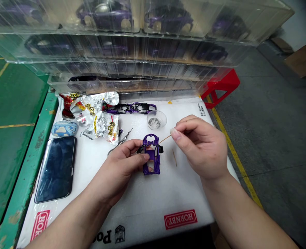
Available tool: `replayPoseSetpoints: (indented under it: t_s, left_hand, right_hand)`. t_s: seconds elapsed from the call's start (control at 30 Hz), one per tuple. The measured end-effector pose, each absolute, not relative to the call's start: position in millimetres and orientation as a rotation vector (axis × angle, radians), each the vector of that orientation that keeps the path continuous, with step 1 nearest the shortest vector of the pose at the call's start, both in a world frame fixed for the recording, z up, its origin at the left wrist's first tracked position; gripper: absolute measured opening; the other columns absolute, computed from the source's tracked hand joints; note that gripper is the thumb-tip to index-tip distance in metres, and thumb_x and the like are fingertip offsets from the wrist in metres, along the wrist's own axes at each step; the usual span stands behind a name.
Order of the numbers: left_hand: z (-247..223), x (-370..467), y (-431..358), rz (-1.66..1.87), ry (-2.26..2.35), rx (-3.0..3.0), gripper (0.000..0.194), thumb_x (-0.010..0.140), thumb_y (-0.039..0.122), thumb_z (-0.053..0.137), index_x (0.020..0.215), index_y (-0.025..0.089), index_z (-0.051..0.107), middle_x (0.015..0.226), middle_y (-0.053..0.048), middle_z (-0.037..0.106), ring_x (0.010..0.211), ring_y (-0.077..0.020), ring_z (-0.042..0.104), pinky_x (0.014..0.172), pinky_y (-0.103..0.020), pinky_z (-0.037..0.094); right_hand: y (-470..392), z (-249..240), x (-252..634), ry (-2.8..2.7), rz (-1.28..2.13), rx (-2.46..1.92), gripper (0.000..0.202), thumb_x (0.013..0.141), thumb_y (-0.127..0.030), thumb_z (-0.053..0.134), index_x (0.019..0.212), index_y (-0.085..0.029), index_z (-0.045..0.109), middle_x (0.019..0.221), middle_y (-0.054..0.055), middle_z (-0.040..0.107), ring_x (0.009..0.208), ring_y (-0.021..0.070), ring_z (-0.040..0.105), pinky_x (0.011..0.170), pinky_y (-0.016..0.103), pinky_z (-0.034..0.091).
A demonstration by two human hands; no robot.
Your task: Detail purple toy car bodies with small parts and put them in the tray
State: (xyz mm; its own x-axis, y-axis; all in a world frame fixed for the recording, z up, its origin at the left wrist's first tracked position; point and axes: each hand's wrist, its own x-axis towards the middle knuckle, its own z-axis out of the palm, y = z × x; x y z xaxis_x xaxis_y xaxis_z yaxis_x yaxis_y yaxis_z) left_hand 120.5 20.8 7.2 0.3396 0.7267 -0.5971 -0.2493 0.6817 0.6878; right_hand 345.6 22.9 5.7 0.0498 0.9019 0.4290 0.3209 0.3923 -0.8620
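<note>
My left hand [128, 159] grips a small purple toy car body shell [150, 154] with black parts at both sides, held above the white foam board. In my right hand [198, 145] a thin wooden toothpick [164, 139] is pinched between thumb and forefinger, its tip by the shell's upper right edge. A second toothpick [174, 158] lies on the board below that hand. Beyond the shell stands a small clear cup [156, 120] with tiny silvery bits in it. Tweezers [125, 136] lie partly hidden behind my left hand.
More purple car shells [131, 108] lie at the back, beside crumpled silver snack wrappers [96, 114]. On the left are a phone [55, 169] and a blue patterned case [64, 128]. Stacked clear plastic trays [132, 62] of purple shells rise behind. A red bracket [222, 88] stands back right.
</note>
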Motion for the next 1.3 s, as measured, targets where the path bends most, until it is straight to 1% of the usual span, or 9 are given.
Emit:
replayPoseSetpoints:
  t_s: [0.17,0.33,0.47,0.63,0.7,0.83,0.93,1.13,1.3]
  left_hand:
    - [7,121,21,0.684,1.022,0.521,0.040,0.078,0.022,0.099,0.112,0.015,0.080,0.098,-0.005,0.081,0.081,-0.0163,0.073,0.075,-0.026,0.061]
    - [5,122,20,0.679,1.010,0.539,0.038,0.079,0.026,0.099,0.110,0.015,0.081,0.096,-0.005,0.080,0.080,-0.0161,0.072,0.073,-0.026,0.061]
    - [4,123,20,0.668,1.014,0.565,0.040,0.079,0.029,0.098,0.112,0.015,0.081,0.101,-0.007,0.082,0.083,-0.0172,0.073,0.077,-0.029,0.062]
    - [2,122,20,0.663,1.010,0.594,0.045,0.078,0.034,0.100,0.113,0.015,0.081,0.106,-0.008,0.083,0.082,-0.0167,0.073,0.078,-0.029,0.060]
    - [1,122,19,0.659,1.001,0.596,0.047,0.078,0.036,0.101,0.115,0.014,0.081,0.107,-0.009,0.084,0.083,-0.0177,0.074,0.080,-0.030,0.061]
    - [-1,122,18,0.665,0.991,0.606,0.046,0.080,0.034,0.099,0.118,0.014,0.081,0.114,-0.011,0.085,0.085,-0.0184,0.076,0.081,-0.032,0.062]
    - [-2,122,18,0.666,0.984,0.604,0.047,0.080,0.034,0.099,0.119,0.014,0.081,0.115,-0.012,0.085,0.085,-0.0192,0.077,0.082,-0.033,0.063]
    - [-1,123,19,0.661,0.973,0.573,0.052,0.076,0.038,0.104,0.117,0.014,0.081,0.114,-0.013,0.086,0.085,-0.0209,0.078,0.084,-0.035,0.065]
    - [0,124,18,0.664,0.980,0.562,0.057,0.070,0.040,0.108,0.114,0.015,0.082,0.117,-0.012,0.085,0.085,-0.0209,0.079,0.083,-0.035,0.065]
  right_hand:
    - [28,-1,346,-1.366,0.447,-1.181,0.006,0.103,-0.022,0.083,0.102,-0.027,0.080,0.092,0.001,0.073,0.080,0.0175,0.066,0.069,0.033,0.056]
    - [35,-12,345,-1.408,0.473,-1.291,0.001,0.105,-0.026,0.083,0.105,-0.026,0.083,0.095,0.000,0.075,0.082,0.0171,0.067,0.073,0.034,0.054]
    - [40,-17,341,-1.497,0.402,-1.356,0.004,0.106,-0.027,0.081,0.104,-0.026,0.084,0.095,0.001,0.076,0.081,0.0171,0.067,0.071,0.033,0.055]
    - [45,-20,339,-1.566,0.296,-1.414,0.005,0.105,-0.026,0.081,0.102,-0.026,0.086,0.091,0.001,0.076,0.077,0.0177,0.065,0.070,0.033,0.056]
    - [47,-21,340,-1.572,0.292,-1.433,0.005,0.105,-0.025,0.081,0.103,-0.025,0.086,0.090,0.001,0.075,0.076,0.0176,0.065,0.070,0.033,0.056]
    - [48,-23,342,-1.590,0.326,-1.465,0.006,0.104,-0.027,0.082,0.101,-0.024,0.087,0.087,0.000,0.074,0.073,0.0168,0.063,0.070,0.032,0.055]
    - [49,-24,342,-1.584,0.341,-1.482,0.006,0.103,-0.027,0.082,0.100,-0.024,0.087,0.086,0.000,0.073,0.073,0.0175,0.063,0.070,0.033,0.054]
    - [49,-24,346,-1.511,0.326,-1.472,0.009,0.105,-0.033,0.082,0.101,-0.026,0.086,0.085,0.000,0.069,0.074,0.0178,0.061,0.070,0.033,0.051]
    - [48,-28,349,-1.360,0.454,-1.416,0.013,0.105,-0.039,0.084,0.104,-0.026,0.085,0.089,0.000,0.072,0.078,0.0179,0.064,0.074,0.035,0.052]
